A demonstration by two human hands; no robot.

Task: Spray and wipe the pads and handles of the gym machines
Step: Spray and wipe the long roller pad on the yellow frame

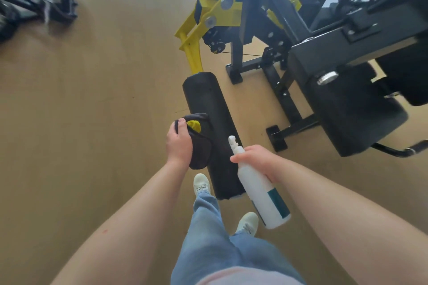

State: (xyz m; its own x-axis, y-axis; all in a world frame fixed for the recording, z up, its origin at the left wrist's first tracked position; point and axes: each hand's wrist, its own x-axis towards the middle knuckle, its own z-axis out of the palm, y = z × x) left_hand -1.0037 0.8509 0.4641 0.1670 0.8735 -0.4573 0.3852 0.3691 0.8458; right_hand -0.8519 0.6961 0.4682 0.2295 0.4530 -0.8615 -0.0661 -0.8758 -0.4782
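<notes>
Both bare forearms reach forward and down. The left hand [179, 143] curls its fingers [182, 123] round a bunched dark cloth [201, 148] with a yellow patch, pressing it against the left side of the pad [206, 99], a long black cylindrical roller, matte, frayed white at its near end. The right hand [257, 159] grips the bottle [262, 194] at its neck, nozzle tilted up beside the pad; it is smooth white plastic with a teal label. The pad's far end meets a yellow metal arm [194, 53], above the tan floor [92, 99] and near a black seat [347, 111]
</notes>
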